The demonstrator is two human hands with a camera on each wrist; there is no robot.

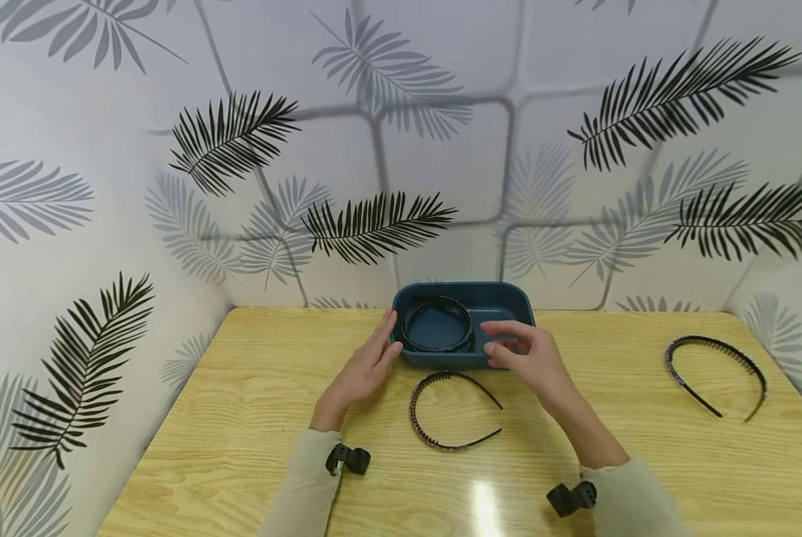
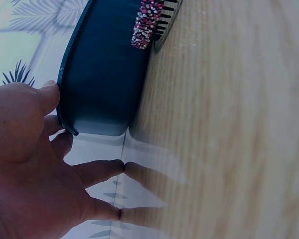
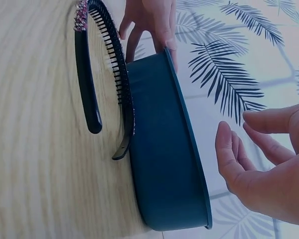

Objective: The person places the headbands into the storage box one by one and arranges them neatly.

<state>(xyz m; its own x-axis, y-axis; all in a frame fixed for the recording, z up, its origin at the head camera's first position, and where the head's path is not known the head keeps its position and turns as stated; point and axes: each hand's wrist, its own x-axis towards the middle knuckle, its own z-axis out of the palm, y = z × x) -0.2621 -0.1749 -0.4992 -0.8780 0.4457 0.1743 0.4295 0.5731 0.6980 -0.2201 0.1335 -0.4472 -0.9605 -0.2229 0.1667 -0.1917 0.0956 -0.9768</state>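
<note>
A dark blue rectangular box (image 1: 454, 361) stands at the back of the table, with black toothed headbands (image 1: 470, 328) lying in its left half. My left hand (image 1: 367, 363) rests against the box's left end, fingers mostly straight, the thumb at the rim. Over the right part of the box is my right hand (image 1: 533, 362), thumb and index finger apart, nothing between them. In front of the box lies another headband (image 1: 413, 412), its open ends pointing right. The right wrist view shows its comb teeth (image 3: 112, 47); pink, red and white beads (image 2: 147, 22) appear in the left wrist view.
One more beaded headband (image 1: 715, 341) lies toward the right side of the wooden table (image 1: 239, 447). A wall covering (image 1: 441, 164) with leaf prints rises right behind the box. Both wrists wear small black cameras (image 1: 353, 459) over light sleeves.
</note>
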